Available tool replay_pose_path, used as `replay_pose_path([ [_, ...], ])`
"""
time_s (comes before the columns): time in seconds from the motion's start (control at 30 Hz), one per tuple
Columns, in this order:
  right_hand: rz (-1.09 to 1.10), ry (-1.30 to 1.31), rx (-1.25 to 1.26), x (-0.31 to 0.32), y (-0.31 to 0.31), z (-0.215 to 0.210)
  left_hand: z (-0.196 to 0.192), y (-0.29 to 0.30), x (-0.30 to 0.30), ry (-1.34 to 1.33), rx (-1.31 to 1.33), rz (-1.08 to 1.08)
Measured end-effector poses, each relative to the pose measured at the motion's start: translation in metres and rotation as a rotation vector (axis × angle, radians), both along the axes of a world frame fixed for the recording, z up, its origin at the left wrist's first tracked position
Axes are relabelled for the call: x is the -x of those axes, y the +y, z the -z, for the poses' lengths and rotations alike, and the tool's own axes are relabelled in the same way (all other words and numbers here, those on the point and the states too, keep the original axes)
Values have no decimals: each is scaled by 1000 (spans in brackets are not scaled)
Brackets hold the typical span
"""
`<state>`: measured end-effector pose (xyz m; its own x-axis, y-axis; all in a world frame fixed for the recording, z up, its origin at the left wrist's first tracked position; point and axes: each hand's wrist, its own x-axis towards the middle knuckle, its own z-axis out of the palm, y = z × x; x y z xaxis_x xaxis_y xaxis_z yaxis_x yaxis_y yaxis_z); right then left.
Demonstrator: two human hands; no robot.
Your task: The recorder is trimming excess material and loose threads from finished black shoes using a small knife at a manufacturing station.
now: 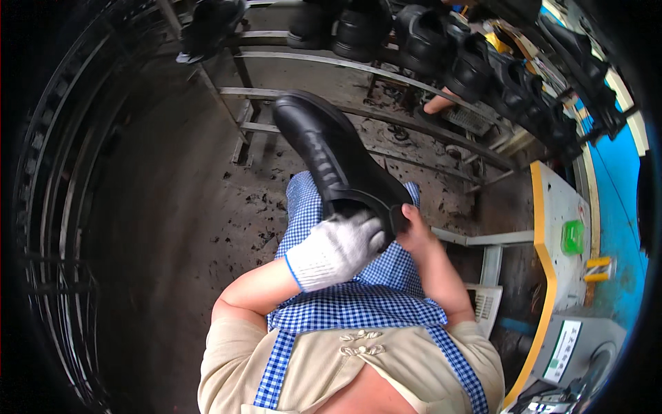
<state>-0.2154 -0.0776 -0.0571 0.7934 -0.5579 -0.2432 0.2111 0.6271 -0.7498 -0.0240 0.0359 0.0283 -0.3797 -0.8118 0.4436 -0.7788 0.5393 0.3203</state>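
Note:
A black leather boot [324,148] is held tilted in front of my lap, its rounded toe pointing away and to the left. A row of eyelets or lacing runs along its upper. My left hand [341,248], in a white knit glove with a blue cuff edge, is closed at the boot's opening; its fingertips are hidden at the rim. On the right side of that opening, my bare right hand [415,231] grips the boot's back edge, thumb up on the leather. The boot's inside is dark and mostly out of sight.
A metal rack [296,56] ahead carries several black shoes [362,27], continuing to the right. A yellow-edged workbench [541,228] stands at my right, holding a green container [572,237] and a grey machine [579,352]. Metal rails [62,228] curve along the left. Debris dots the floor.

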Motion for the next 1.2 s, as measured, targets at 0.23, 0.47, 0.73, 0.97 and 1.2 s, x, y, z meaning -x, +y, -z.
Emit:
replay_pose_path([
  [0.23,-208,-373,125,0,-3,52,-12,16,-41,1114,116,-297],
  [0.47,54,178,93,5,6,70,-16,-9,-51,1611,-84,-249],
  [0.73,192,50,1564,-26,-8,-131,-27,-7,-49,1087,-332,-66],
  [0.97,-167,181,2117,-30,-9,-187,-14,-16,-40,939,-282,31],
  [1.2,-604,466,2367,-32,6,-221,-18,-21,-30,880,-347,131],
])
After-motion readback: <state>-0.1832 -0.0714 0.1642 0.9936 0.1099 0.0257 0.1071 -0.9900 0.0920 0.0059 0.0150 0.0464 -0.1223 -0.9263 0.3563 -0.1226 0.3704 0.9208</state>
